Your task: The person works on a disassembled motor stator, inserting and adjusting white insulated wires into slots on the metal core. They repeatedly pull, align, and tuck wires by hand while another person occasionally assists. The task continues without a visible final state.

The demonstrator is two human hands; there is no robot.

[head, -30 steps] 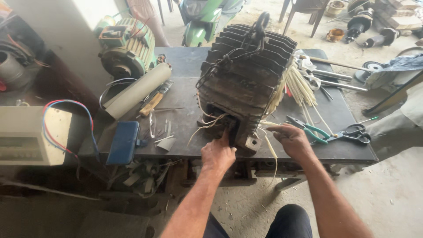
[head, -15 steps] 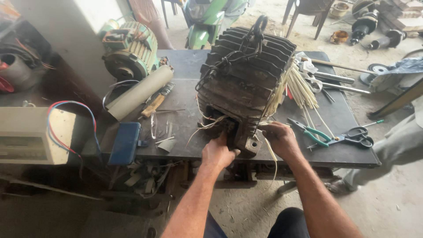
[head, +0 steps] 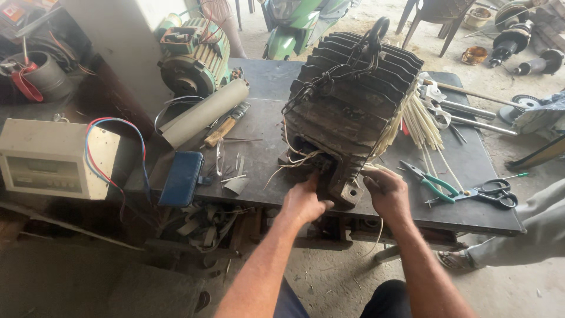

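Motor housing (head: 347, 112), big, dark, finned, sits on the dark workbench (head: 265, 76) near its front edge, centre of view, open end with loose wires (head: 291, 165) facing the person. Left hand (head: 303, 200) at the lower front of the housing, about 7 o'clock from its middle, fingers curled in against the base where the wires come out; whether they pinch a wire, cannot tell. Right hand (head: 385, 191) at about 5 o'clock of the housing, fingers closed around the pale sleeved wire ends by the mounting foot (head: 347, 194). Both hands touch the housing.

Bundle of pale insulation strips (head: 421, 121) at 3 o'clock of the housing, leaning on it. Green-handled pliers (head: 432, 181) and scissors (head: 494, 193) lie further right at 4 o'clock. Blue phone (head: 181, 178) at 9 o'clock, near the bench front edge; grey rolled sheet (head: 203, 112) and wood-handled tool (head: 226, 125) at 10 o'clock. Green motor (head: 194, 56) at 11 o'clock, back left. Cream meter box (head: 50, 158) off the bench far left.

Judgement: the work looks like sorting or pulling leads at the housing mouth. Best done by bracing the heavy casting with one hand, drawing wires straight out, not across the sharp cast edge, and keeping the foot well back from the bench edge.
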